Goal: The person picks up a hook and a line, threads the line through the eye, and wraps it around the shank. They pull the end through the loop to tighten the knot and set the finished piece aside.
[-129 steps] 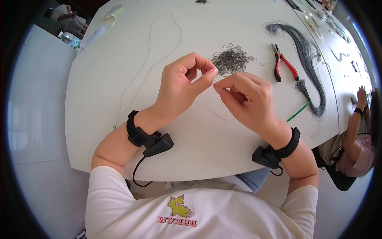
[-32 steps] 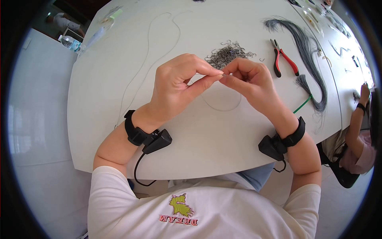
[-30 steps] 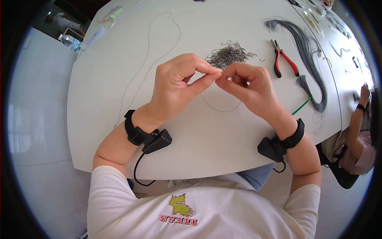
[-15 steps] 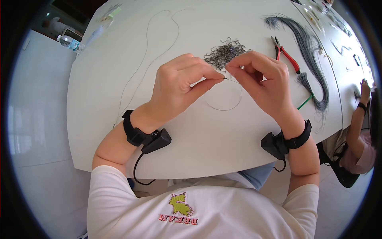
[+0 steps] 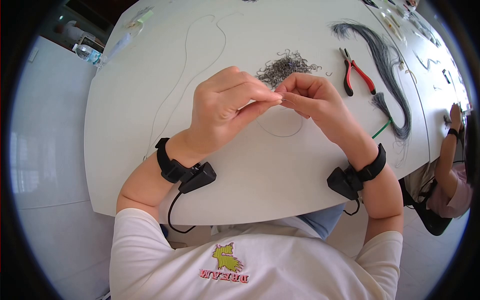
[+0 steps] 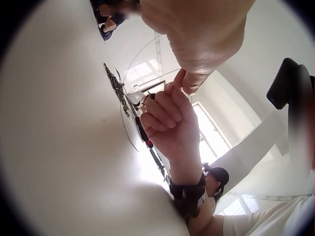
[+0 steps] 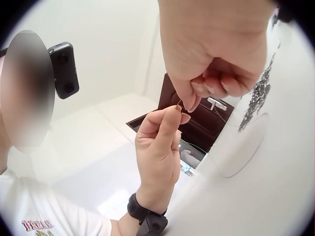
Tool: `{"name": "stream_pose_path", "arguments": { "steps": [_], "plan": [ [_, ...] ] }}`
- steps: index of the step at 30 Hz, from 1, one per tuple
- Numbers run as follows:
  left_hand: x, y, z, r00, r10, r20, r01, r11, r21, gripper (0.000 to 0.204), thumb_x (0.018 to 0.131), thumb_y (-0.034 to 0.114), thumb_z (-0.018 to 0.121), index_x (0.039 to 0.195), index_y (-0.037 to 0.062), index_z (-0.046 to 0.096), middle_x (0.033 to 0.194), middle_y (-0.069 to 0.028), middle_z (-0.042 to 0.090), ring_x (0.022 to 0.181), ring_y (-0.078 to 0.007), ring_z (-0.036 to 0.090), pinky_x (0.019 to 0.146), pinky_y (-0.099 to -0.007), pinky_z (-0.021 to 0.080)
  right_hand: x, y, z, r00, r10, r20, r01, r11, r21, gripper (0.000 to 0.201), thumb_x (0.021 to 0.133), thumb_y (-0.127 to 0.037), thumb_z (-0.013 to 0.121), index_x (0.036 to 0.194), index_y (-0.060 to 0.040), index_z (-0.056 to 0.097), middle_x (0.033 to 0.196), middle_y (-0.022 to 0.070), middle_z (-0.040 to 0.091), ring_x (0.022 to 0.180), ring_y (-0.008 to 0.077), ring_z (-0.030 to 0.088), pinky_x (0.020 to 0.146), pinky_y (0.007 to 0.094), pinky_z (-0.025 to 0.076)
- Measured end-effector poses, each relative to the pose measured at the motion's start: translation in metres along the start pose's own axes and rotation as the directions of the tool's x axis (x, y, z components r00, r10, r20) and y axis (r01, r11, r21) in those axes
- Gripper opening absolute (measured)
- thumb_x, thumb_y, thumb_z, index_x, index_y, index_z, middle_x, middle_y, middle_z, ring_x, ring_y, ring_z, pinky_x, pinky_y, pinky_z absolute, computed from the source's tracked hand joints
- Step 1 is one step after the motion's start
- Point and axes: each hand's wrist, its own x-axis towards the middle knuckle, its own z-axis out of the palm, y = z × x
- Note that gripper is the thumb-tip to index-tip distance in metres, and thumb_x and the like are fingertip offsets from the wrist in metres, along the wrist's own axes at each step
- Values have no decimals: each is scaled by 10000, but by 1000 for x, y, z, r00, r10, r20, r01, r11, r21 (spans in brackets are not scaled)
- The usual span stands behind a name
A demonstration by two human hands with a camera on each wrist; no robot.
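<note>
In the head view both hands meet just in front of a pile of small dark metal hooks [image 5: 286, 69]. My left hand [image 5: 220, 107] pinches a tiny item between thumb and index finger; the right wrist view shows a thin curved piece at those tips, mostly hidden. Thumb and index finger of my right hand [image 5: 322, 102] pinch thin line close to the left fingertips, the other fingers curled in. A loop of clear line [image 5: 280, 135] hangs below the hands. The left wrist view shows the fingertips of both hands touching or nearly so.
Red-handled pliers [image 5: 359, 75] lie right of the pile, beside a long grey bundle of strands [image 5: 390, 75] with a green tie [image 5: 382, 128]. Long thin line [image 5: 186, 55] lies at left on the white table [image 5: 240, 190]. A bottle [image 5: 87, 53] stands far left; another person sits at right.
My right hand moved away up and right from the left fingertips, pulling line, then came back beside them with its wrist turned. My left hand has stayed nearly still.
</note>
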Motion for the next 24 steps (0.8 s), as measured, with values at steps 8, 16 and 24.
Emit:
{"name": "stream_pose_path", "arguments": {
  "steps": [8, 16, 24],
  "plan": [
    [-8, 4, 1, 970, -239, 49, 244, 956, -163, 116, 847, -1, 732, 920, 81, 693, 862, 4, 698, 727, -53, 565, 551, -182, 378, -1, 3, 2, 983, 105, 149, -119, 988, 93, 115, 870, -184, 724, 827, -91, 673, 625, -112, 490, 583, -10, 361, 521, 209, 227],
    [-11, 3, 18, 760, -647, 63, 536, 569, -624, 107, 920, 158, 702, 949, 56, 685, 695, 83, 589, 569, 11, 347, 516, -181, 292, -6, 3, 3, 957, -290, 16, 264, 844, -467, 315, 860, -203, 739, 1079, -1, 638, 967, 43, 637, 610, 78, 532, 577, 218, 423],
    [-12, 3, 16, 790, -611, 43, 556, 687, -468, 95, 914, 164, 711, 904, 79, 670, 736, 82, 588, 567, -1, 334, 514, -184, 294, -17, -27, 11, 990, 90, 105, -107, 981, 165, 494, 913, -179, 688, 1287, 67, 479, 1131, 168, 662, 837, 167, 690, 669, 272, 550]
  ]
}}
